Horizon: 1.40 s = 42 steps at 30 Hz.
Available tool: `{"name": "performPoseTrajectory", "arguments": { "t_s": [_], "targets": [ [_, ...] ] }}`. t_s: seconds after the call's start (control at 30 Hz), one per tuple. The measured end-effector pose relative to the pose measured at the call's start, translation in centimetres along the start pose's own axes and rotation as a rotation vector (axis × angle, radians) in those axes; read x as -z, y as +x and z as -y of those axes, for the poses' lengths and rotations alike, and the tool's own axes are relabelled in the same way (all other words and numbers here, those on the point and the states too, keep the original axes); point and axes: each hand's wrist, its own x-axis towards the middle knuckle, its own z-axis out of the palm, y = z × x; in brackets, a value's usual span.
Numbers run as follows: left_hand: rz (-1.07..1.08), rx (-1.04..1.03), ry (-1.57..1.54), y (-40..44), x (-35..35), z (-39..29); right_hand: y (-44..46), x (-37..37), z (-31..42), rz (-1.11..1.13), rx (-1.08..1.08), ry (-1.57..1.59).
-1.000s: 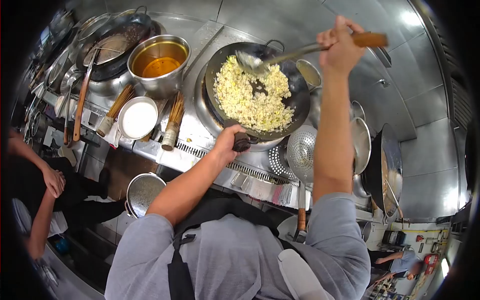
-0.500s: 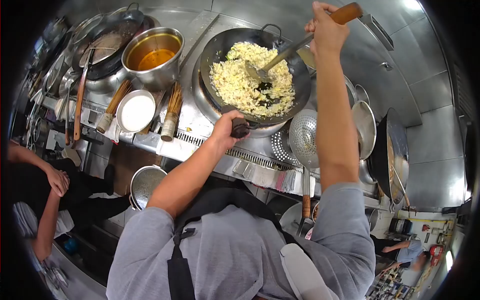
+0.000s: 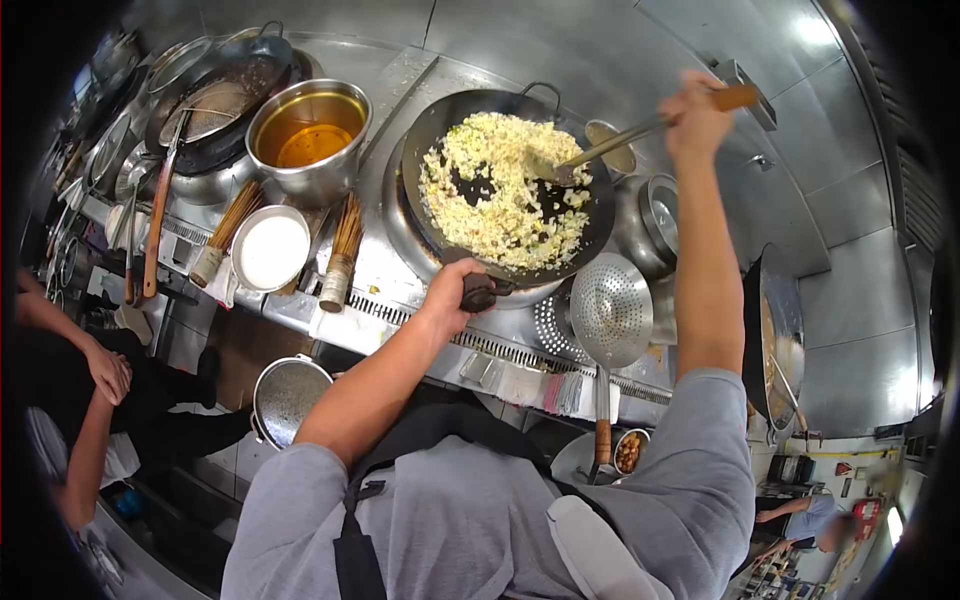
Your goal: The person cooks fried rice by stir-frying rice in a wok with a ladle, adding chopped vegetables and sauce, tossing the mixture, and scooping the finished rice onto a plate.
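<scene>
My left hand (image 3: 455,293) is closed round the dark handle (image 3: 484,292) at the near side of a black wok (image 3: 598,215). Fried rice (image 3: 490,135) with yellow egg bits and some green lies in a ring inside, and the wok's dark bottom shows through the middle. Up at the right, my right hand (image 3: 696,118) grips the wooden end of a long metal wok spatula (image 3: 625,137). Its head rests among the rice at the wok's right side, partly covered by grains. Motion blurs the right hand slightly.
A steel pot of amber oil (image 3: 358,130), a bowl of white stuff (image 3: 270,248) and two bamboo brushes (image 3: 344,240) stand left. A perforated strainer (image 3: 612,310) lies right of the wok, with another wok (image 3: 755,340) beyond. A seated person's hands (image 3: 108,375) show at left.
My right hand has swung right with the spatula, its head shifting from mid-wok to the right side. The rice has spread, baring more of the wok's bottom. My left hand keeps its grip.
</scene>
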Motion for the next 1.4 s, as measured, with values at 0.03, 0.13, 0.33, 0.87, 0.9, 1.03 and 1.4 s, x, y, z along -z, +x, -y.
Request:
{"name": "performPoseTrajectory", "arguments": {
  "t_s": [0.03, 0.13, 0.33, 0.87, 0.9, 1.03, 1.4],
  "targets": [
    [-0.018, -0.013, -0.021, -0.3, -0.5, -0.1, 1.1, 0.7, 1.1, -0.079, 0.060, 0.028],
    [-0.042, -0.016, -0.035, -0.5, -0.8, -0.2, -1.0, 0.8, 0.6, -0.198, 0.181, 0.028],
    [0.046, 0.025, -0.018, 0.8, 0.6, 0.3, -3.0, -6.4, 3.1, 0.087, -0.211, 0.181],
    [0.008, 0.085, -0.067, -4.6, -1.2, -0.5, -10.3, -9.2, 12.7, 0.099, -0.130, 0.046],
    [-0.003, 0.024, -0.049, -3.6, -0.4, 0.5, -10.6, -9.5, 7.6, -0.015, -0.139, -0.174],
    [0.060, 0.015, -0.058, -8.2, 4.8, 3.5, -7.9, -6.6, 5.2, -0.030, 0.035, -0.078],
    [-0.026, 0.023, -0.111, -6.7, 1.6, 3.1, -8.7, -9.0, 4.4, -0.075, 0.082, -0.042]
  ]
}}
